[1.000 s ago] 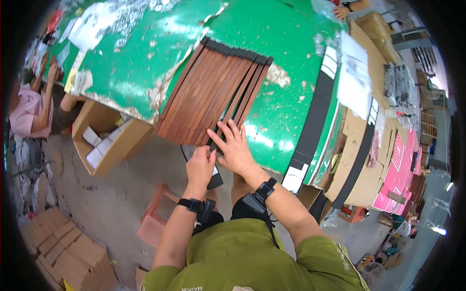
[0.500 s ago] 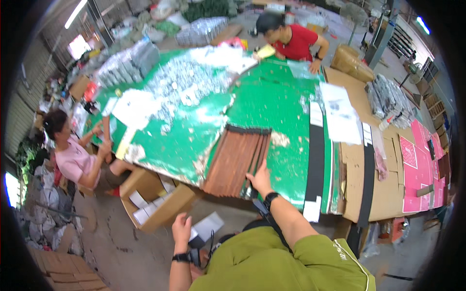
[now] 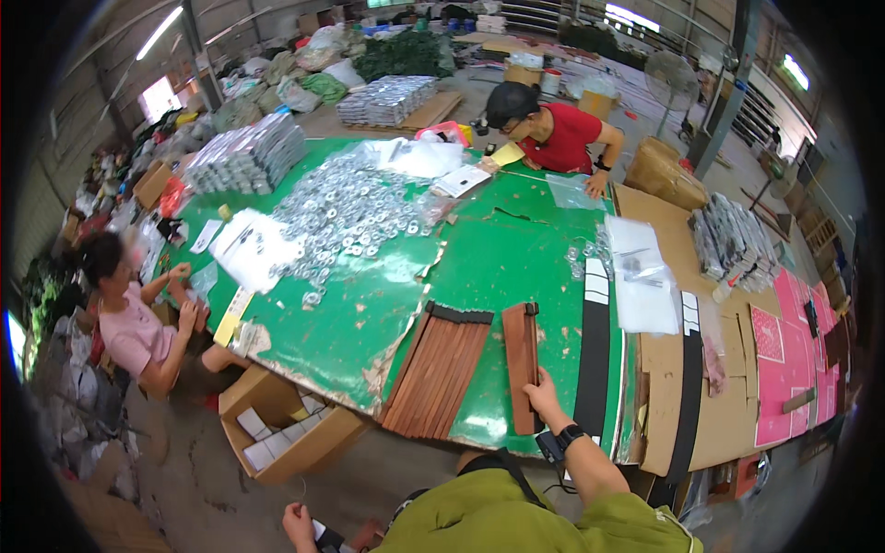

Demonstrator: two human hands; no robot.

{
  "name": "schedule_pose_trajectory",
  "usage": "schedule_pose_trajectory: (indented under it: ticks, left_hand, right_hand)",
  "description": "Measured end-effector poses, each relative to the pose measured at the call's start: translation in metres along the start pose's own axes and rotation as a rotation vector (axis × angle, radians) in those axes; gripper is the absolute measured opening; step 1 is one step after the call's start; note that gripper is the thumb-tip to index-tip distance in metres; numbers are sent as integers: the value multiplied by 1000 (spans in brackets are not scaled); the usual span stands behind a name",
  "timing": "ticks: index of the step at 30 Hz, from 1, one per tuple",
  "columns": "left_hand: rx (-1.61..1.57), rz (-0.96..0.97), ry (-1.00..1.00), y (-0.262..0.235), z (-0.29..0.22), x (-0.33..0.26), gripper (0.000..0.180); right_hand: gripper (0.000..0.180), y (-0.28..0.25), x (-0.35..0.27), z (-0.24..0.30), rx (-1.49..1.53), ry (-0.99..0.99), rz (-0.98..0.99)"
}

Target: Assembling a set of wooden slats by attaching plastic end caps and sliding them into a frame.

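My right hand (image 3: 544, 398), with a dark band on its wrist, is closed around the near right edge of a few brown wood-grain slats (image 3: 522, 355). These slats lie close together on the green tabletop, their far end dark. To their left, a row of several similar brown slats (image 3: 441, 373) lies side by side, with black far ends, reaching the table's near edge. My left hand (image 3: 299, 527) is low, off the table near the cardboard box, its fingers curled in and nothing visible in them.
The green table (image 3: 502, 249) carries a heap of metal rings (image 3: 346, 217) and wrapped stacks (image 3: 244, 155). Long black strips (image 3: 595, 346) lie at right. A cardboard box (image 3: 304, 452) of white packets stands below the edge. One person sits at left, another leans over the far side.
My right hand has moved right with a few slats, leaving a gap between them and the row. My left hand has dropped lower and to the left. The view has tilted up.
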State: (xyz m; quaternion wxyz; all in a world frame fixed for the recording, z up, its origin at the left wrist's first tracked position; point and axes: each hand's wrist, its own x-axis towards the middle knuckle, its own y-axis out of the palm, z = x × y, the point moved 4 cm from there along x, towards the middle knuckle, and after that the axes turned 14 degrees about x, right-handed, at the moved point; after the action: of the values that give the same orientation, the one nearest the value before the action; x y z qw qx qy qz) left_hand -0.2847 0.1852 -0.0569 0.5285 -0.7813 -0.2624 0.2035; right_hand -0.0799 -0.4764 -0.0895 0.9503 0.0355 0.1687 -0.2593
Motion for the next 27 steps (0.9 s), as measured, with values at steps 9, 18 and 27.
schedule_pose_trajectory:
  ticks: [9,18,27]
  left_hand:
    - [401,329,121,-39,-154,3,29]
    - [247,315,315,-24,-247,19,29]
    - [129,158,478,29,-254,57,24]
  right_hand:
    - [60,26,158,84,273,20,118]
    - [29,-10,232,91,-576,-310,-447]
    - [52,141,-26,82,-323,-338,1132]
